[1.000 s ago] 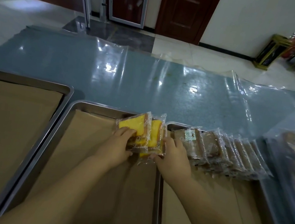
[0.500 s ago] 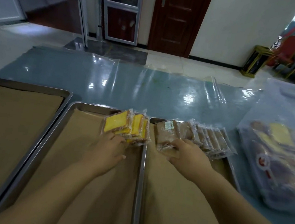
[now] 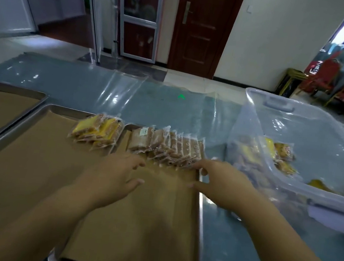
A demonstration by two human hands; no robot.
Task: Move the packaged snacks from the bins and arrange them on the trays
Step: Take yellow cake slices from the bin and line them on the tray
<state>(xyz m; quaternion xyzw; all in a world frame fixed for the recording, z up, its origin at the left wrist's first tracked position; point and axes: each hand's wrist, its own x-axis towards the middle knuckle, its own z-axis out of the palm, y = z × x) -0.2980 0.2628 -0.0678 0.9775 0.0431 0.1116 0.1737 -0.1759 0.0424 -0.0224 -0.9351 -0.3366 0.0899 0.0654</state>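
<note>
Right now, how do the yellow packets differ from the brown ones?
The yellow packets are a short cluster on the middle tray; the brown packets form a longer overlapping row on the right tray. The yellow packets are bright, the brown packets dull. Both are clear-wrapped, at the trays' far ends.

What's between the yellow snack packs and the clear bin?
Head view: right of the yellow snack packs, the row of brown snack packs, then a strip of plastic-covered table before the clear bin.

Left hand (image 3: 113, 175) and right hand (image 3: 223, 184) bare; forearms bare (both slightly blurred).
</note>
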